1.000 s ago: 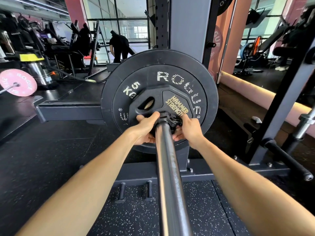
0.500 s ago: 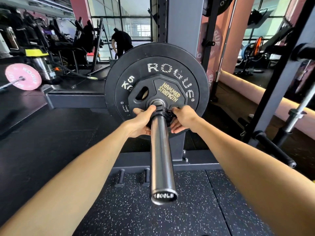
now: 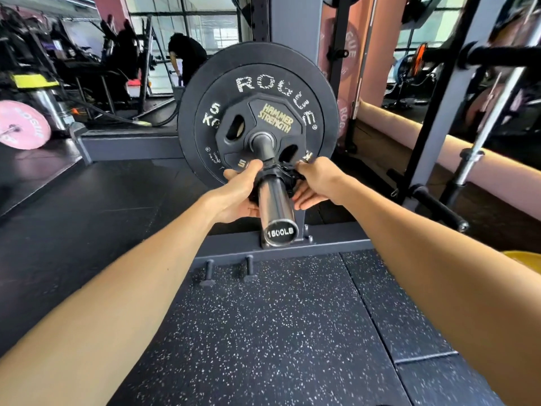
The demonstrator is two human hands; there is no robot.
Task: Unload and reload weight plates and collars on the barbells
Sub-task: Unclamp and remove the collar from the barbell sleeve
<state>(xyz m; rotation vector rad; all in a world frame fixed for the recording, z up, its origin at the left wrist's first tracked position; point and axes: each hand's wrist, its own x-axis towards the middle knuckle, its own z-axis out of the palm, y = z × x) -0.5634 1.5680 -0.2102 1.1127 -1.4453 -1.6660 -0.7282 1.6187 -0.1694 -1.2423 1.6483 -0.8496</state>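
A barbell sleeve (image 3: 275, 205) points at me, its end cap marked 1500LB. Two black plates sit on it: a big Rogue plate (image 3: 292, 71) behind and a smaller Hammer Strength plate (image 3: 263, 118) in front. A black collar (image 3: 282, 172) rings the sleeve a short way out from the plates, with bare sleeve between them. My left hand (image 3: 238, 194) grips the collar's left side, thumb on top. My right hand (image 3: 317, 184) holds its right side, fingers pinching the clamp lever.
The grey rack frame (image 3: 295, 24) stands behind the plates, with its base beam and two pegs (image 3: 248, 268) below the sleeve. A pink plate (image 3: 22, 126) on another bar lies far left. Another bar (image 3: 480, 142) leans at right. A person bends over in the background. Speckled rubber floor lies below.
The collar has slid along the sleeve away from the plates toward the bar's end, both hands moving with it. The inner stretch of sleeve now shows bare.
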